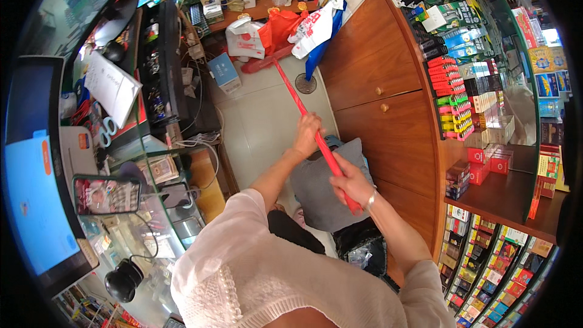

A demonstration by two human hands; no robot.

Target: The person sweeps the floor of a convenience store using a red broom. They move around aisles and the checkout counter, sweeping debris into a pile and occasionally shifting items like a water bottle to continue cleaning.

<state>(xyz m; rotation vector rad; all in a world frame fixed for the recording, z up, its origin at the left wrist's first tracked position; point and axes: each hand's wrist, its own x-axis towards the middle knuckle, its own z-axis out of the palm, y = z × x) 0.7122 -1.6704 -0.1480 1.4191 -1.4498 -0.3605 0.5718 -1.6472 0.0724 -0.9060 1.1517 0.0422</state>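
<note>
A long red handle (291,86) slants down across the picture, its far end joined to a red broom-like head (262,64) on the tiled floor (255,114). Around the middle of the handle my left hand (308,134) is closed. My right hand (353,181) grips it nearer its lower end. White and red plastic bags (246,38) hang just beyond the head, partly hiding it. A blue-and-white box (224,73) stands on the floor left of the head, and a round floor drain (305,84) lies to its right.
Wooden cabinet doors (373,73) line the right side, below shelves of lighters (448,82) and small boxes. A grey cushion (328,187) is beside my legs, near a black bag (364,255). At left, a glass counter (132,232) holds a phone (107,196); cables hang close to the floor.
</note>
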